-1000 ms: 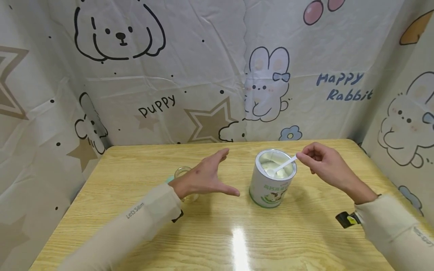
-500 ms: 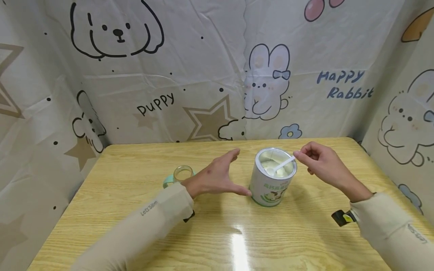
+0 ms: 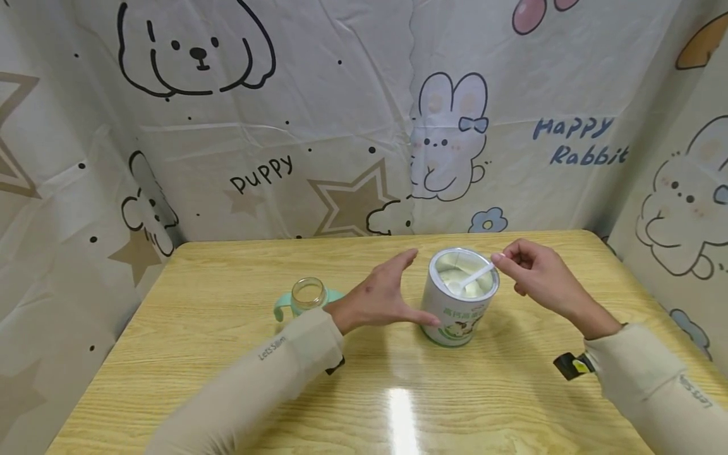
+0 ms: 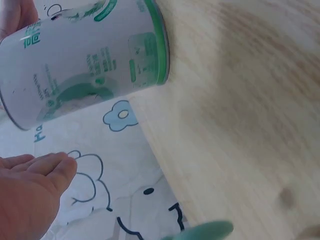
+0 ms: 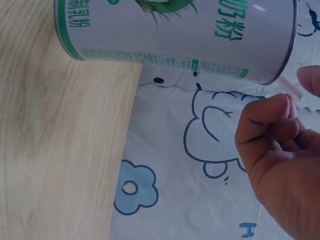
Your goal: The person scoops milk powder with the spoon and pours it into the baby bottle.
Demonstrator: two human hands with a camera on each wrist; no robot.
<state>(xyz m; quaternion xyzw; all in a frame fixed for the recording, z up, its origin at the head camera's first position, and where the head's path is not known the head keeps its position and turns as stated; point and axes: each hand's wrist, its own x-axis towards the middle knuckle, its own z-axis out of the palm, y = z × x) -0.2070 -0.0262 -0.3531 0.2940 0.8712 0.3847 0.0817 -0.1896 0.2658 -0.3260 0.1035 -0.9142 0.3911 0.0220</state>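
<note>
An open-topped milk powder can (image 3: pixel 452 319), white with green print, stands upright on the table with pale powder inside. My right hand (image 3: pixel 540 275) pinches the handle of a white spoon (image 3: pixel 478 276) at the can's right rim; the spoon's far end is down at the powder. On the can's left, my left hand (image 3: pixel 381 294) is spread wide, thumb apart from the fingers. Its thumb overlaps the can's side in the head view, but the left wrist view shows a gap between the fingers (image 4: pixel 55 170) and the can wall (image 4: pixel 85 65). I cannot tell whether the thumb touches.
Left of the can stands a clear, open-mouthed bottle (image 3: pixel 309 292) with mint-green handles, partly behind my left forearm. The wooden table (image 3: pixel 489 398) ends at a printed cloth backdrop (image 3: pixel 341 126) at the back.
My left hand has moved right, up to the can's left side, uncovering more of the bottle. My right hand and the spoon have barely moved.
</note>
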